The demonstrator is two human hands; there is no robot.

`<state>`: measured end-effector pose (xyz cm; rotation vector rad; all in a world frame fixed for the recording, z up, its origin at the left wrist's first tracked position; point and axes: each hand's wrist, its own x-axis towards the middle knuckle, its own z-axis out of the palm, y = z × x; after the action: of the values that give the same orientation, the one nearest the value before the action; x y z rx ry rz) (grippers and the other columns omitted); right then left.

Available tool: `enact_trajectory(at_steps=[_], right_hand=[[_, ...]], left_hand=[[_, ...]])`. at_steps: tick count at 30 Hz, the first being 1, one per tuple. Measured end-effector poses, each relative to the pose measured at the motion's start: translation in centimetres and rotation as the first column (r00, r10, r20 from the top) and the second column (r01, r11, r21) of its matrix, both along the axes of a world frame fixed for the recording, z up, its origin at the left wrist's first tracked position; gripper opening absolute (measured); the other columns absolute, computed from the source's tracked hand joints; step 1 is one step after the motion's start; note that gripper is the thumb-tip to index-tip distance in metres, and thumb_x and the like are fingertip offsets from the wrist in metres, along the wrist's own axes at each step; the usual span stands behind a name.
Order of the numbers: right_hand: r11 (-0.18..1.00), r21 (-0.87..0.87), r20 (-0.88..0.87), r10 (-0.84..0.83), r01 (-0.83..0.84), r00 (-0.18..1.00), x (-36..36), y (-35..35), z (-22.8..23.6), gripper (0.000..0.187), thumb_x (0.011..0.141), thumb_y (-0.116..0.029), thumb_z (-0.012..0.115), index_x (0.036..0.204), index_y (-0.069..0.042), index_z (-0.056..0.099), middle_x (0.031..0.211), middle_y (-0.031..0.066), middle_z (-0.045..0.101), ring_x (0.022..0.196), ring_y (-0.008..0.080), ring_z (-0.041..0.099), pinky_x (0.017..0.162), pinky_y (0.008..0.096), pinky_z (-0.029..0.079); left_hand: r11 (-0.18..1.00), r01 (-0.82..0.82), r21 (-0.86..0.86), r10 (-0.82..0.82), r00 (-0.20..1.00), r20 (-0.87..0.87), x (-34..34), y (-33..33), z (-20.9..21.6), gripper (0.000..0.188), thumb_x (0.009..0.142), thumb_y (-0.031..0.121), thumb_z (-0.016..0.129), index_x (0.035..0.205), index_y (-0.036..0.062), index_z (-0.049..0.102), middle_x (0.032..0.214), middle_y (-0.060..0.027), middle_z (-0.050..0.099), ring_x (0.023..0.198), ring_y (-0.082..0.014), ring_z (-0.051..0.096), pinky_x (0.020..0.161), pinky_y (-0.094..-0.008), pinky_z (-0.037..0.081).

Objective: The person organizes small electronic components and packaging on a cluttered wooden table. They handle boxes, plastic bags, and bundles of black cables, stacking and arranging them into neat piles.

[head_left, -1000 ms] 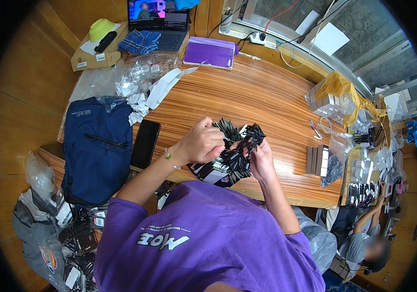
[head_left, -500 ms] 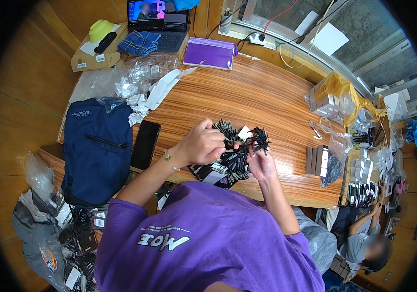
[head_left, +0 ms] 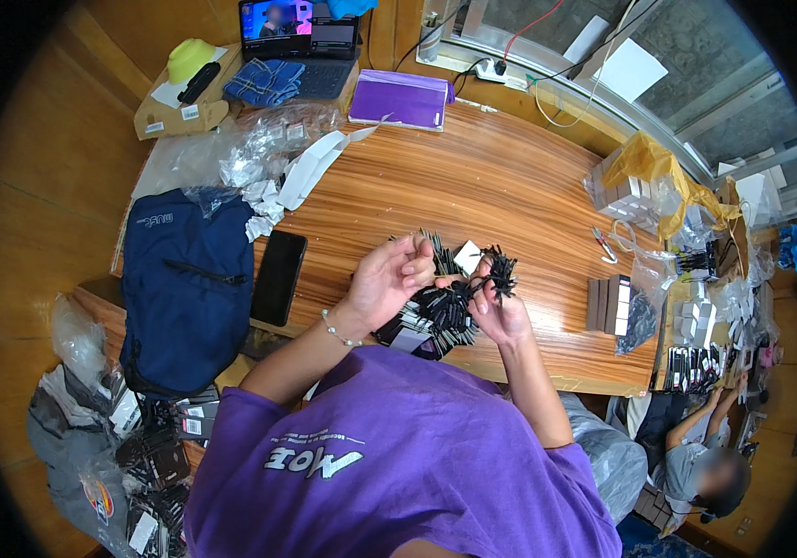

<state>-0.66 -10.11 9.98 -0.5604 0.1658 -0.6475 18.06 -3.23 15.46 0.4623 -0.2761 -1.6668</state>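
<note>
My right hand [head_left: 501, 314] is closed around a bunch of thin black cords [head_left: 499, 272], their loose ends fanning out above the fingers. To its left, my left hand [head_left: 389, 274] is raised with its palm partly showing and its fingers curled in; whatever they pinch, if anything, is too small to make out. Below and between both hands lies a pile of black and white tags [head_left: 428, 321] with black cords, spread along the table's near edge. A small white card [head_left: 466, 257] stands out behind the pile.
A black phone [head_left: 279, 277] and a navy backpack [head_left: 182, 288] lie to the left. Further back are a purple folder [head_left: 398, 99] and a laptop [head_left: 328, 79]. Small boxes [head_left: 609, 304] and pliers [head_left: 604, 245] sit on the right, where another person [head_left: 696, 465] works.
My left hand has turned from a knuckles-up fist beside the cords to a palm-showing curl. My right hand still grips the bunch, shifted only slightly.
</note>
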Motion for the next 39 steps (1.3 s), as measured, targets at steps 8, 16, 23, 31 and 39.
enact_trajectory(at_steps=[8, 16, 23, 31, 39], right_hand=[[0.956, -0.23, -0.359, -0.256, 0.18, 0.898, 0.5, 2.1, 3.8, 0.026, 0.082, 0.002, 0.051, 0.107, -0.003, 0.045, 0.094, 0.0067, 0.054, 0.066, 0.013, 0.05, 0.063, 0.0254, 0.042], [0.836, -0.35, -0.329, -0.531, 0.422, 0.78, 1.0, 2.8, 3.9, 0.021, 0.082, 0.004, 0.048, 0.103, -0.002, 0.047, 0.091, 0.01, 0.056, 0.068, 0.0132, 0.05, 0.065, 0.0246, 0.042], [0.854, -0.085, -0.138, -0.521, 0.514, 0.842, 1.3, 2.3, 4.0, 0.023, 0.083, -0.005, 0.055, 0.103, -0.005, 0.045, 0.071, 0.0027, 0.047, 0.068, 0.0141, 0.046, 0.073, 0.0293, 0.039], [0.854, -0.211, -0.09, -0.501, 0.475, 0.861, 1.6, 2.2, 5.1, 0.024, 0.087, -0.014, 0.054, 0.107, -0.01, 0.042, 0.06, -0.0015, 0.041, 0.063, 0.0138, 0.041, 0.074, 0.0309, 0.036], [0.824, -0.409, -0.176, -0.492, 0.392, 0.852, 1.5, 2.6, 5.6, 0.023, 0.084, -0.007, 0.055, 0.101, -0.008, 0.04, 0.067, -0.0001, 0.039, 0.06, 0.0117, 0.038, 0.063, 0.0309, 0.038]], left_hand=[[0.958, -0.154, -0.243, 0.188, 0.975, 0.121, -0.3, -1.0, -2.0, 0.046, 0.09, 0.034, 0.036, 0.05, 0.0111, 0.033, 0.043, 0.0018, 0.024, 0.041, -0.0089, 0.023, 0.067, -0.0279, 0.033], [0.978, -0.097, -0.183, 0.095, 0.995, -0.021, -0.6, -0.9, -2.7, 0.045, 0.09, 0.034, 0.037, 0.051, 0.0117, 0.034, 0.045, 0.0034, 0.024, 0.04, -0.0077, 0.022, 0.062, -0.0274, 0.032], [0.973, -0.067, -0.221, 0.058, 0.997, -0.046, -0.3, -0.8, -2.5, 0.045, 0.09, 0.034, 0.037, 0.052, 0.0115, 0.035, 0.046, 0.0038, 0.024, 0.04, -0.0075, 0.021, 0.061, -0.027, 0.032], [0.976, -0.067, -0.208, 0.008, 0.962, -0.273, -0.7, -0.9, -2.7, 0.031, 0.09, 0.029, 0.04, 0.068, 0.009, 0.045, 0.054, 0.0039, 0.031, 0.047, -0.0084, 0.029, 0.064, -0.0269, 0.034], [0.957, -0.162, -0.239, 0.249, 0.882, 0.399, -2.0, -1.4, -1.2, 0.035, 0.091, 0.011, 0.042, 0.121, -0.0057, 0.044, 0.113, -0.0145, 0.056, 0.104, -0.0198, 0.055, 0.094, -0.0305, 0.04]])
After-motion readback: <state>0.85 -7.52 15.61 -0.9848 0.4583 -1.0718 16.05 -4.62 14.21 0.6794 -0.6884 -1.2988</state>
